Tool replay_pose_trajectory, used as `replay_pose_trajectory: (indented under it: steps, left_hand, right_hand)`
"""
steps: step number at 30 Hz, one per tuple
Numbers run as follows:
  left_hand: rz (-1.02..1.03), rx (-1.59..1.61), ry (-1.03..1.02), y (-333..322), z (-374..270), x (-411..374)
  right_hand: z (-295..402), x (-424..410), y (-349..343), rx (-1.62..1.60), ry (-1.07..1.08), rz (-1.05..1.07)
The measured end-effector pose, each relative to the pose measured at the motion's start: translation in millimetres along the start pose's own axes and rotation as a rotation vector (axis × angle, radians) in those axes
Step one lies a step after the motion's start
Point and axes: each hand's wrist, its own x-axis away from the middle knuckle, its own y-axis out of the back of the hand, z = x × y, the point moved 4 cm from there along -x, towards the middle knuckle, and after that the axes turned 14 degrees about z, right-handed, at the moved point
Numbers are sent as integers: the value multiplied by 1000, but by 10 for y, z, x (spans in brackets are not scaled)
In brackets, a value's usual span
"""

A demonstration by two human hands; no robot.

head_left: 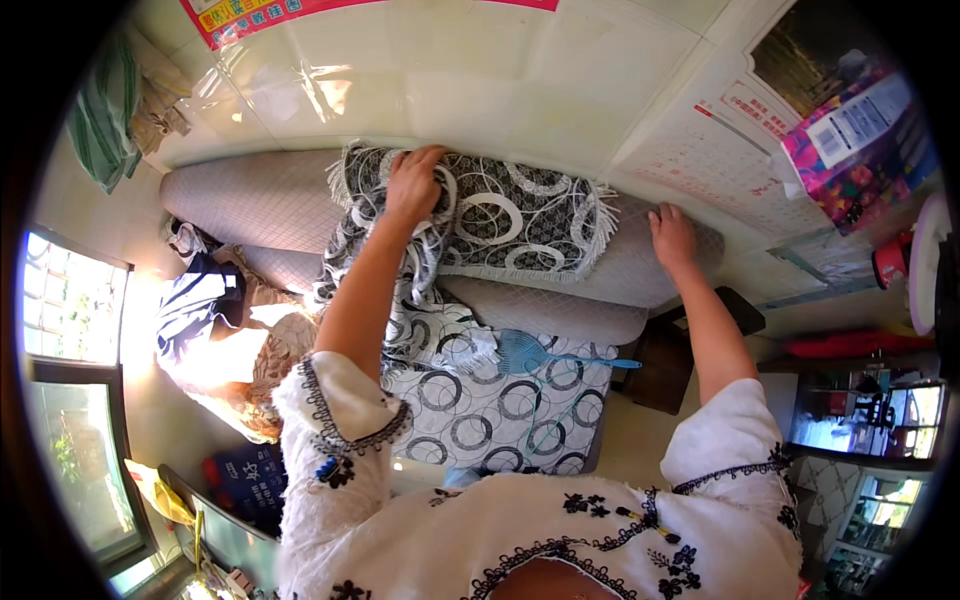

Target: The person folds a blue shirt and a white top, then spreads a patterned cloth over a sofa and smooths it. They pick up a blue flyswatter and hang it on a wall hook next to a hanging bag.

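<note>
My left hand (415,189) grips a bunched fold of a black-and-white fringed sofa cover (517,214) near the top of the backrest. The right part of the cover lies spread over the backrest; its left part hangs crumpled down to the seat. At the backrest's right end, my right hand (673,236) rests on the grey quilted sofa back (630,247) with no cloth in it. A seat cover printed with circles (469,412) lies on the seat. On it rests a blue plastic fly swatter (525,352), below and between my arms.
Clothes and a floral cloth (289,341) are heaped at the sofa's left end. A dark wooden stool or small table (664,367) stands by its right end. Behind the sofa rises a tiled wall (480,82). Green striped cloth (109,120) hangs at upper left, near a window (75,300).
</note>
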Motion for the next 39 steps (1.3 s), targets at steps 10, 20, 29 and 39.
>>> replay_pose_trajectory:
  steps: [10,20,29,39]
  left_hand:
    - [-59,6,89,-220,-124,-328]
    - [-27,18,74,-269,-79,-287]
    - [-36,-16,19,-228,-142,-361]
    - [37,-63,13,-234,-149,-333]
  right_hand:
    - [-103,-132,-111,69,-41,-114]
    - [20,-56,11,94,-42,-6]
    - [-104,-61,-108,-76,-79,-42]
    - [-830,346,-165,-477,-182,-552]
